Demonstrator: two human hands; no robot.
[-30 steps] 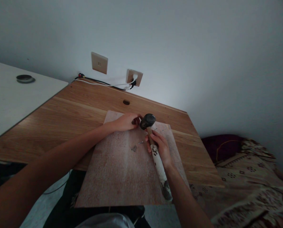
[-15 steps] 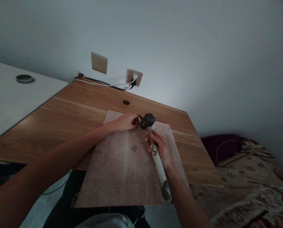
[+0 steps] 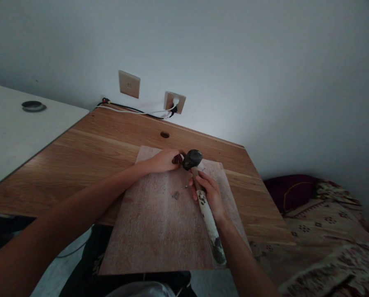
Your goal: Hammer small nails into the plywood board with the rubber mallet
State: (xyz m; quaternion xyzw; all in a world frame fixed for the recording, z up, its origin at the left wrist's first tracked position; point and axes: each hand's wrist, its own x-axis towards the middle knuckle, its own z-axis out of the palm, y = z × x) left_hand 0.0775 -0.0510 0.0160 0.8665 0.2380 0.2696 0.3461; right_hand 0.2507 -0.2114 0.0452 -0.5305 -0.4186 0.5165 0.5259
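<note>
A hammer (image 3: 209,220) with a dark, rounded head and a worn, white-coated handle slants over the wooden board (image 3: 153,231). My right hand (image 3: 211,193) is wrapped round its handle just below the head. Close to the left of the hammer head, my left hand (image 3: 164,161) has its fingers curled and pinched together above the far part of the board. Whatever those fingertips hold is hidden. A small cluster of thin metal pieces, apparently nails (image 3: 175,194), lies on the board between the hands, and a few more lie beyond the right hand.
The board rests on a wooden desk (image 3: 110,140) and overhangs its near edge. At the left is a white tabletop (image 3: 5,136) with a round grommet. Cables (image 3: 135,110) run along the wall to a socket (image 3: 179,101). A patterned bedspread (image 3: 320,235) covers the right side.
The view has tilted slightly, so everything sits a little lower. The left fingers have shifted very slightly; the right hand keeps its hold on the hammer.
</note>
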